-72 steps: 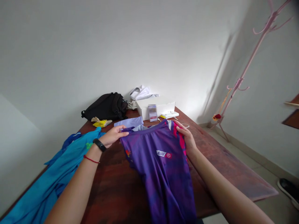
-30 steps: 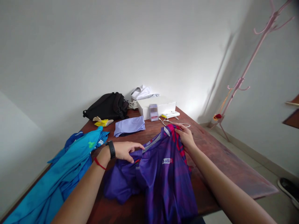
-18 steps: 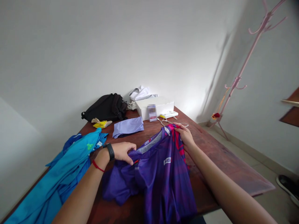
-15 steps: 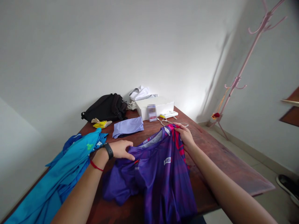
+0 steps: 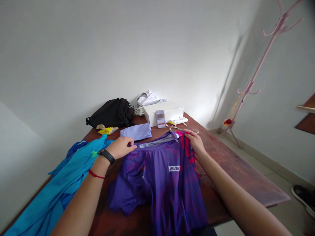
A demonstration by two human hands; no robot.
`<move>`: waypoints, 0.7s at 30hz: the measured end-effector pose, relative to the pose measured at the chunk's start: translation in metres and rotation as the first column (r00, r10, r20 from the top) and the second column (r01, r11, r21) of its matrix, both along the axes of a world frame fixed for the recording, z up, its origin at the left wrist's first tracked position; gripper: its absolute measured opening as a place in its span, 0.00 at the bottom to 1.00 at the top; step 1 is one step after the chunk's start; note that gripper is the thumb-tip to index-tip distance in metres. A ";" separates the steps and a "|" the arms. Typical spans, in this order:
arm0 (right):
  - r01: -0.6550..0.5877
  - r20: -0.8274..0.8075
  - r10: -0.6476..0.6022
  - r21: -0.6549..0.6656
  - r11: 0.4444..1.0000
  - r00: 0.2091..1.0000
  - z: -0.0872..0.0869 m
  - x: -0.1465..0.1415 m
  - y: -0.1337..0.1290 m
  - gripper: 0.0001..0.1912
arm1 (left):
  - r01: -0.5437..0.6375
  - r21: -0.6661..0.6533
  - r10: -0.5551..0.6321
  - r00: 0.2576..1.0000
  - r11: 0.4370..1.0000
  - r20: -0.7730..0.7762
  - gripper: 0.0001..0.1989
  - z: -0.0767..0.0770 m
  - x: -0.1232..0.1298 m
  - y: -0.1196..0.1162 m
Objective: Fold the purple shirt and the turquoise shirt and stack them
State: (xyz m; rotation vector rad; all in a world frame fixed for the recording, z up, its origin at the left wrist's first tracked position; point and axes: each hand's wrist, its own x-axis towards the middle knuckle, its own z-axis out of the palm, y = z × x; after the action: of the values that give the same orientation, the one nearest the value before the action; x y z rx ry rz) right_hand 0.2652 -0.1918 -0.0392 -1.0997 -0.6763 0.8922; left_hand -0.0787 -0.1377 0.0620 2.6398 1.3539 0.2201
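Observation:
A purple jersey (image 5: 162,177) with red trim and a white chest logo hangs from both hands, its lower part draped over the wooden table. My left hand (image 5: 122,147), with a dark band on the wrist, is closed on the collar side at the left shoulder. My right hand (image 5: 195,141) pinches the red and white shoulder at the other end of the collar. Between them the neckline is stretched, showing the grey inside. Left of my left forearm lies a bright blue garment (image 5: 66,177). The jersey's lower hem runs out of view.
Behind the jersey lie a folded lavender cloth (image 5: 136,131), a black bag (image 5: 110,113), a yellow item (image 5: 107,130), and a white box (image 5: 163,108) with a white cable device (image 5: 178,121). A pink coat stand (image 5: 261,62) stands right of the wooden table (image 5: 236,173); a shoe (image 5: 302,196) is on the floor.
My left hand has moved up and a little left along the collar, pulling the neckline wider and flattening the jersey's front. The chest logo now shows more fully. My right hand has barely moved.

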 end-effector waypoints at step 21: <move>0.120 0.524 -0.163 0.114 0.986 0.836 -0.012 0.013 0.005 0.17 | 0.017 0.044 -0.028 0.961 0.999 0.276 0.08 -0.001 0.006 -0.003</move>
State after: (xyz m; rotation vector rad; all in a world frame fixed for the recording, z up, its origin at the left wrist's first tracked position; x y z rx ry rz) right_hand 0.2781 -0.1867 -0.0509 -1.3231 -1.0619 0.4188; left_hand -0.0725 -0.1412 0.0610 2.5354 1.2379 0.5957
